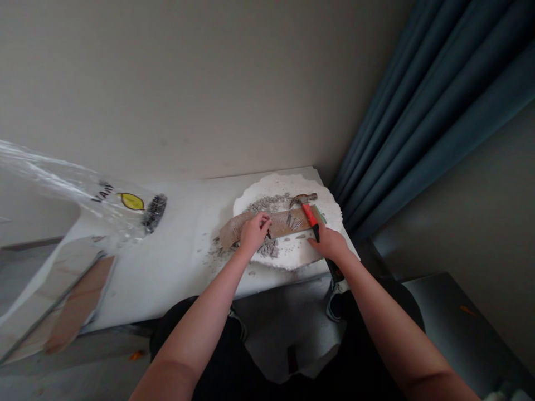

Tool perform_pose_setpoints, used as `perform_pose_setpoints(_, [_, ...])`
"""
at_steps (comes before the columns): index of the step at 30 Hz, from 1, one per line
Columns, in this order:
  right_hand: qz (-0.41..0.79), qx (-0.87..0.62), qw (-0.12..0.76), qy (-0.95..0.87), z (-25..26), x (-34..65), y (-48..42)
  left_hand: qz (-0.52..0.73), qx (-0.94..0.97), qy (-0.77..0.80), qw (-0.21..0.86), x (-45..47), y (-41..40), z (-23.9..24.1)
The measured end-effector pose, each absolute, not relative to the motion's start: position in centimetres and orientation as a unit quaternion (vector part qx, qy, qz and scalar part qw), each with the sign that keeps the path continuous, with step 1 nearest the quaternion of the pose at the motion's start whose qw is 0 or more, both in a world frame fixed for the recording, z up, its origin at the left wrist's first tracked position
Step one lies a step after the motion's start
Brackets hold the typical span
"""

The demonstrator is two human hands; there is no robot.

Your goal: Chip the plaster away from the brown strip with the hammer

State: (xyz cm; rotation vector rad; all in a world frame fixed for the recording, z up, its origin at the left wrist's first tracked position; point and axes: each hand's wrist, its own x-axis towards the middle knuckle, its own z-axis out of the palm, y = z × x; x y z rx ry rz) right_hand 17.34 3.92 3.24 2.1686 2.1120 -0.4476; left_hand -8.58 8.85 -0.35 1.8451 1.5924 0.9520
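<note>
A brown wooden strip (pixel 278 224) lies across a white foam slab (pixel 330 209) on the white table (pixel 167 262). Grey rubble (pixel 267 204) and a few loose nails (pixel 295 224) sit around it. My left hand (pixel 253 234) is closed in a pinch over the strip, on something too small to make out. My right hand (pixel 330 243) is wrapped round the black grip of a hammer (pixel 308 210) with a red shaft; its steel head rests on the slab beyond the strip.
A clear plastic bag (pixel 104 203) with a yellow label and dark contents lies at the table's left. Flat boards (pixel 71 301) lean at the lower left. A blue curtain (pixel 430 117) hangs at the right, and a beige wall stands behind the table.
</note>
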Motion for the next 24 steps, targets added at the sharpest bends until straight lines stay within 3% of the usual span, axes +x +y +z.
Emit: perform_pose_setpoints(24, [-0.147,0.741,0.042,0.654,4.23,17.13,3.46,0.315,0.711,0.593,0.209,-8.41,8.44,0.06])
